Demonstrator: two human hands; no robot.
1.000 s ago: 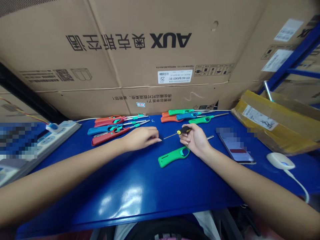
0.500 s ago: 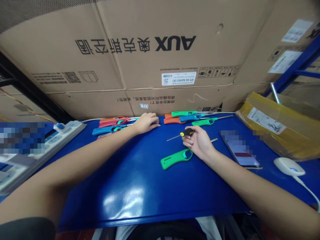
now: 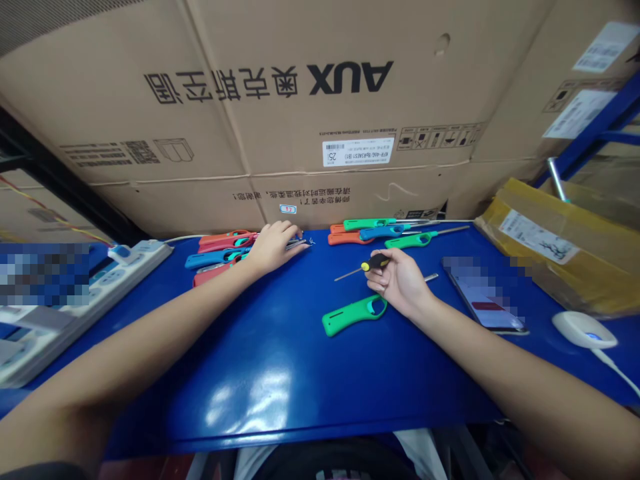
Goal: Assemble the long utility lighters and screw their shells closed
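My left hand (image 3: 274, 244) reaches to the back left of the blue table (image 3: 280, 360). Its fingers curl over the metal nozzles of a pile of red and blue long-nosed lighters (image 3: 220, 252), closed on one nozzle whose tip pokes out past the fingertips. My right hand (image 3: 400, 283) is closed round a small screwdriver (image 3: 373, 263) with a yellow and black handle, its shaft pointing left. A green lighter (image 3: 350, 315) lies flat just under the right hand's heel.
A second pile of green, blue and orange lighters (image 3: 385, 233) lies at the back. A phone (image 3: 487, 300) and a white device (image 3: 583, 329) with a cable sit to the right, a power strip (image 3: 125, 260) to the left. Big cardboard boxes (image 3: 320, 120) wall the table's back.
My left hand went from the table's middle to the left lighter pile and now grips a nozzle there. The right hand with the screwdriver has hardly moved.
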